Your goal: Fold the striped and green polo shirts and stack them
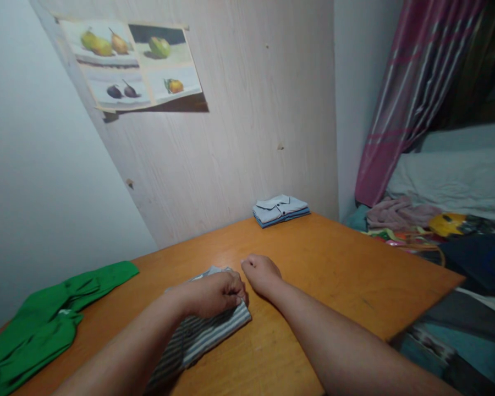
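Note:
A grey and white striped garment (pixel 206 335) lies folded on the orange wooden table (pixel 338 275) in front of me. My left hand (pixel 216 291) rests on top of it with the fingers curled closed, pinching its far edge. Just to the right, my right hand (pixel 262 273) sits on the tabletop as a loose fist beside the garment's far corner, and what it grips, if anything, is hidden.
A folded pale blue shirt stack (pixel 280 209) sits at the table's far edge by the wall. A green garment (pixel 49 319) is spread at the left. A fruit poster (pixel 132 63) hangs on the wall. A bed with heaped clothes (pixel 437 225) stands to the right.

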Action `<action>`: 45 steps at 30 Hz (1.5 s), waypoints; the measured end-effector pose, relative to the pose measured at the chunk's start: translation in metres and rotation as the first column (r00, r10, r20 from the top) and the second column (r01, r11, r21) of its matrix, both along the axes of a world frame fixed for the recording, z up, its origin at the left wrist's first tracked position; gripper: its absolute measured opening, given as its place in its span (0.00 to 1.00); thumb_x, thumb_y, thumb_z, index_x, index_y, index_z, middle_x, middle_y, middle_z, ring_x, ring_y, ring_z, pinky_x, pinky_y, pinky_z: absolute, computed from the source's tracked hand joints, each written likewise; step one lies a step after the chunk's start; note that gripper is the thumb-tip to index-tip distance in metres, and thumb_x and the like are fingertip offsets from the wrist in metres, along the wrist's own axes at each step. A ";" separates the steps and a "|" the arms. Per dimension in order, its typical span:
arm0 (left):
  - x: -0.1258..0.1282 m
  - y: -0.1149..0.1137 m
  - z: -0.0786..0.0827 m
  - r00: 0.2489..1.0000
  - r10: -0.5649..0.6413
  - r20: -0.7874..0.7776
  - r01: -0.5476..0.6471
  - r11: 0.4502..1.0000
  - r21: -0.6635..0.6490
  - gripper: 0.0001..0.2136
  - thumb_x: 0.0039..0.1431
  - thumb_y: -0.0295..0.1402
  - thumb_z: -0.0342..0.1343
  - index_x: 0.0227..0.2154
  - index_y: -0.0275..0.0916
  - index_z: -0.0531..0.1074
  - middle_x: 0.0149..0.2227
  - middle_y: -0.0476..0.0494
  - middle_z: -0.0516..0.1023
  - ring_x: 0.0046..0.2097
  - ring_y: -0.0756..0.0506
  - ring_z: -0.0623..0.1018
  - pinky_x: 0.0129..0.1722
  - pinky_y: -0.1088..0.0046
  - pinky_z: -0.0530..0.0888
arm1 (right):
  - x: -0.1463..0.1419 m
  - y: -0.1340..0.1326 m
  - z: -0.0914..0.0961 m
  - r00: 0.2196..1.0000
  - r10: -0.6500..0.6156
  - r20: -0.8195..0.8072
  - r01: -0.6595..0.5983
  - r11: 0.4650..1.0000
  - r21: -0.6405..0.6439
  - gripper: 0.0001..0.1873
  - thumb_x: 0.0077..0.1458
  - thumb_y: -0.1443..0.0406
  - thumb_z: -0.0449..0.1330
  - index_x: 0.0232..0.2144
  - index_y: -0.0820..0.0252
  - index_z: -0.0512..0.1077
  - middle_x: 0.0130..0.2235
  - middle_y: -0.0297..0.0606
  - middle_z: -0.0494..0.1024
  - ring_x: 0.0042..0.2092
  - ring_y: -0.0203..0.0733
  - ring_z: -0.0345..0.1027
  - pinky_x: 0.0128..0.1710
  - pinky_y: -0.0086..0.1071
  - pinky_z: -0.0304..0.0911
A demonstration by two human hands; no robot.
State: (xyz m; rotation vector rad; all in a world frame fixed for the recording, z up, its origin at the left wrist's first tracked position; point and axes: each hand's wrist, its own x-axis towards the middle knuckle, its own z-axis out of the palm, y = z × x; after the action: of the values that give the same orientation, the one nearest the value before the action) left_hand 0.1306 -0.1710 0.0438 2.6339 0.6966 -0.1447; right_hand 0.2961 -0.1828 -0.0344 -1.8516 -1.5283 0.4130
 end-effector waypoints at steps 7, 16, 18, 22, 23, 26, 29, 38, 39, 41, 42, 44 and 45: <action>0.000 0.010 -0.010 0.998 0.003 -0.064 -0.013 0.987 -0.162 0.10 0.55 0.31 0.51 0.35 0.41 0.78 0.33 0.52 0.79 0.33 0.50 0.73 0.33 0.78 0.68 | 0.002 0.003 -0.001 0.997 0.002 -0.082 0.000 1.000 0.018 0.20 0.63 0.55 0.50 0.34 0.56 0.80 0.36 0.37 0.83 0.36 0.38 0.68 0.29 0.30 0.48; 0.006 0.011 -0.027 0.995 0.060 -0.084 -0.067 0.994 -0.086 0.06 0.51 0.30 0.53 0.32 0.41 0.73 0.28 0.54 0.73 0.30 0.50 0.70 0.29 0.77 0.65 | 0.005 0.013 -0.010 0.988 0.003 -0.152 0.005 0.999 0.050 0.19 0.62 0.57 0.51 0.33 0.58 0.79 0.37 0.38 0.83 0.36 0.38 0.70 0.31 0.28 0.53; 0.007 0.009 -0.029 0.996 0.087 -0.020 -0.088 0.992 -0.091 0.08 0.52 0.32 0.56 0.37 0.41 0.73 0.31 0.53 0.74 0.32 0.50 0.70 0.31 0.76 0.66 | 0.005 0.014 -0.010 0.987 -0.003 -0.160 0.011 0.999 0.049 0.19 0.62 0.57 0.51 0.33 0.58 0.79 0.35 0.37 0.82 0.35 0.38 0.69 0.31 0.28 0.52; 0.004 0.009 -0.027 0.969 0.170 0.181 -0.153 0.982 -0.107 0.11 0.56 0.38 0.57 0.41 0.40 0.72 0.35 0.49 0.75 0.35 0.48 0.72 0.35 0.75 0.69 | 0.005 0.012 -0.009 0.990 -0.020 -0.138 0.028 0.998 0.061 0.21 0.63 0.56 0.50 0.31 0.59 0.79 0.32 0.37 0.81 0.33 0.38 0.67 0.29 0.29 0.49; 0.002 0.011 -0.026 0.949 0.208 0.236 -0.189 0.977 -0.097 0.11 0.58 0.38 0.55 0.41 0.39 0.72 0.35 0.49 0.76 0.36 0.48 0.73 0.36 0.74 0.69 | 0.005 0.011 -0.010 0.991 -0.021 -0.129 0.029 0.998 0.063 0.21 0.63 0.56 0.50 0.30 0.59 0.79 0.31 0.37 0.80 0.33 0.38 0.66 0.29 0.30 0.49; -0.011 0.019 -0.025 0.858 0.330 0.394 -0.332 0.941 -0.067 0.11 0.60 0.39 0.52 0.39 0.38 0.72 0.35 0.46 0.77 0.36 0.47 0.74 0.38 0.72 0.71 | 0.003 0.009 -0.010 0.994 -0.019 -0.108 0.027 0.997 0.074 0.22 0.64 0.55 0.50 0.30 0.59 0.78 0.31 0.37 0.79 0.32 0.37 0.65 0.29 0.30 0.48; -0.036 0.030 -0.028 0.725 0.436 0.533 -0.481 0.875 -0.062 0.13 0.60 0.41 0.52 0.38 0.38 0.73 0.37 0.44 0.79 0.39 0.45 0.77 0.42 0.69 0.73 | -0.002 0.004 -0.007 0.999 -0.015 -0.052 0.021 0.992 0.126 0.23 0.66 0.54 0.48 0.30 0.59 0.77 0.31 0.36 0.79 0.32 0.37 0.65 0.29 0.30 0.48; -0.127 0.014 -0.050 0.564 0.603 0.563 -0.787 0.600 0.145 0.26 0.65 0.48 0.42 0.52 0.34 0.73 0.55 0.32 0.78 0.57 0.37 0.76 0.60 0.57 0.70 | -0.028 -0.033 0.007 0.842 0.522 0.136 -0.539 0.826 0.165 0.36 0.69 0.47 0.40 0.67 0.61 0.62 0.69 0.48 0.61 0.69 0.48 0.52 0.66 0.40 0.47; -0.131 0.008 -0.055 0.598 0.608 0.522 -0.773 0.609 0.177 0.28 0.66 0.48 0.40 0.56 0.32 0.71 0.58 0.31 0.75 0.61 0.37 0.73 0.62 0.56 0.67 | -0.030 -0.035 0.006 0.808 0.569 0.156 -0.583 0.809 0.070 0.40 0.68 0.44 0.40 0.70 0.63 0.56 0.72 0.48 0.54 0.72 0.50 0.43 0.69 0.44 0.40; -0.136 -0.002 -0.066 0.671 0.622 0.404 -0.733 0.641 0.229 0.33 0.67 0.51 0.39 0.62 0.30 0.66 0.66 0.29 0.66 0.68 0.36 0.65 0.67 0.54 0.61 | -0.031 -0.039 0.004 0.757 0.628 0.182 -0.615 0.778 -0.125 0.45 0.66 0.40 0.39 0.72 0.64 0.49 0.74 0.48 0.44 0.74 0.54 0.30 0.70 0.52 0.30; -0.137 -0.006 -0.072 0.701 0.631 0.334 -0.711 0.657 0.251 0.35 0.67 0.52 0.38 0.65 0.29 0.63 0.69 0.29 0.61 0.70 0.36 0.60 0.68 0.53 0.58 | -0.030 -0.040 0.003 0.744 0.641 0.190 -0.610 0.767 -0.198 0.47 0.65 0.38 0.38 0.72 0.64 0.47 0.74 0.47 0.42 0.74 0.54 0.27 0.70 0.56 0.26; -0.137 -0.012 -0.081 0.738 0.645 0.200 -0.674 0.682 0.285 0.38 0.66 0.55 0.38 0.68 0.27 0.57 0.72 0.29 0.52 0.73 0.35 0.52 0.70 0.50 0.53 | -0.028 -0.040 0.002 0.736 0.645 0.207 -0.587 0.760 -0.279 0.49 0.63 0.37 0.37 0.73 0.62 0.43 0.74 0.45 0.37 0.74 0.55 0.23 0.69 0.60 0.21; -0.137 -0.014 -0.085 0.744 0.651 0.152 -0.662 0.687 0.299 0.40 0.67 0.56 0.37 0.69 0.26 0.55 0.72 0.29 0.50 0.73 0.34 0.50 0.70 0.50 0.51 | -0.026 -0.040 0.001 0.739 0.639 0.215 -0.574 0.763 -0.295 0.49 0.63 0.36 0.37 0.73 0.62 0.42 0.74 0.44 0.35 0.74 0.55 0.22 0.68 0.61 0.20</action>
State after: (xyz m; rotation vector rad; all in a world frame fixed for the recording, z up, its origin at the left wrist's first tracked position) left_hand -0.0066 -0.1845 -0.0412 2.4769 1.7424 0.2551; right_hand 0.2697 -0.2232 -0.0331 -1.5605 -2.4056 0.6296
